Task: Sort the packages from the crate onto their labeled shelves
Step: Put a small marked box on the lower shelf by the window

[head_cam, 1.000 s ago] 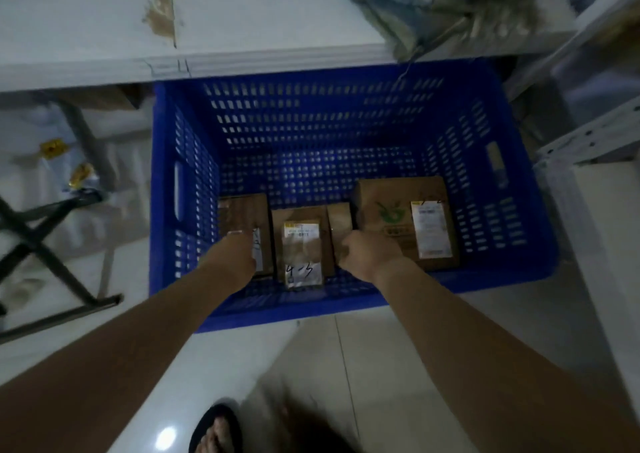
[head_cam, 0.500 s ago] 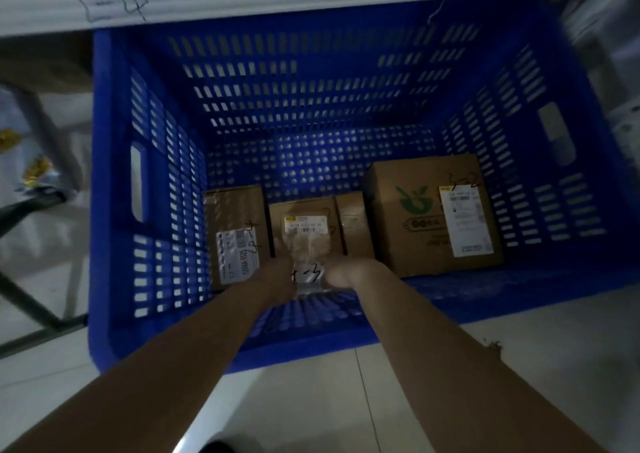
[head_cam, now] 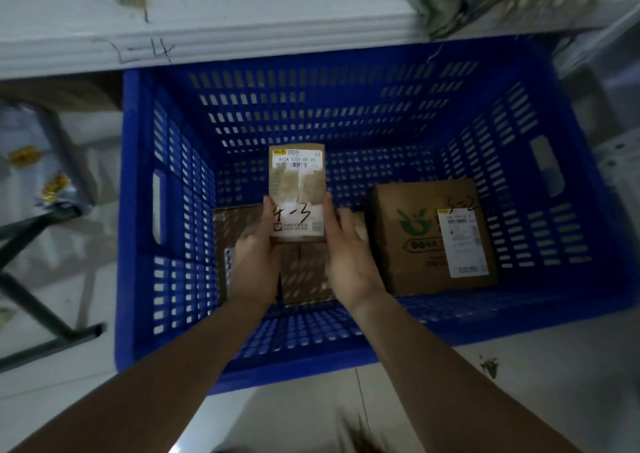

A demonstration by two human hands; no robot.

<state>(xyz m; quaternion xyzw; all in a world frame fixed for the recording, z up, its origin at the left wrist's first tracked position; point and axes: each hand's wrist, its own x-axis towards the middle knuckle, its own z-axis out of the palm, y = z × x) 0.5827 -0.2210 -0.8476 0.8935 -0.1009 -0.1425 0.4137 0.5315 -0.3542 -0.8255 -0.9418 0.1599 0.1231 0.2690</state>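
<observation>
While over crate (head_cam: 138,210), both hands' grip clasps package (head_cam: 297,189) upright

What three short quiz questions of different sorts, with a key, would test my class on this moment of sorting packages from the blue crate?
1. True or false: both hands hold the small package above the other boxes.
2. Multiple choice: which handwritten mark is on the large box at the right of the crate? A) 4-3 B) 3-2 C) 1-1
3. Fill in: the shelf edge behind the crate has a handwritten mark ending in the digit ___.

Key
1. True: the left hand grips its left side and the right hand its right side.
2. B
3. 4
</observation>
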